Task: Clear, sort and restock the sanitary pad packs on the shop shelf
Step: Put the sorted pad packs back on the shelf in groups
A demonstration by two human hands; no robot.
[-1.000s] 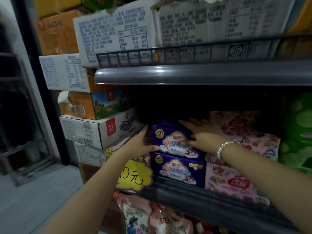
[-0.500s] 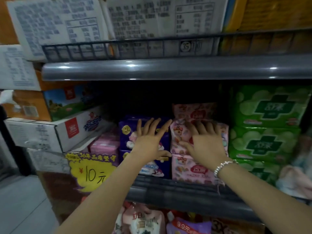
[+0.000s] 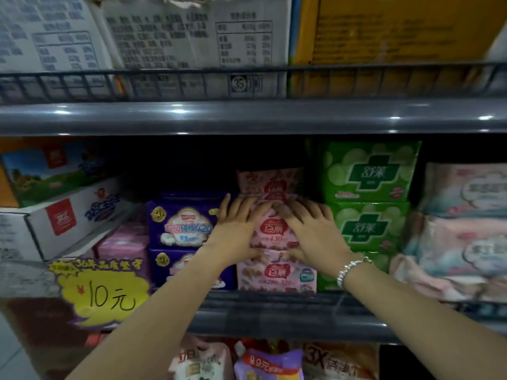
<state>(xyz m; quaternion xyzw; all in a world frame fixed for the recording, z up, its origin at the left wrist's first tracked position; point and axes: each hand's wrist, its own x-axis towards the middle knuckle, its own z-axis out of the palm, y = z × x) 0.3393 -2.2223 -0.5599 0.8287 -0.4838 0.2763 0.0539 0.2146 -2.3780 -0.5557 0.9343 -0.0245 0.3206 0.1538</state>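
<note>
Dim shop light from overhead, w/ small white glints strung along the grey shelf rail. Back of the shelf bay falls into near-black shadow. Cartons above are soft, print smeared (motion blur, mostly toward the top and left edges). Wide-angle bend bows the rail and stretches both forearms at the bottom corners. Colours slightly washed.

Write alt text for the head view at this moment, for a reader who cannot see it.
Both hands, left hand and right hand, lie with spread fingers on the middle pink pack of a stack on the shop shelf. Purple packs stand to its left, green packs to its right.
</note>
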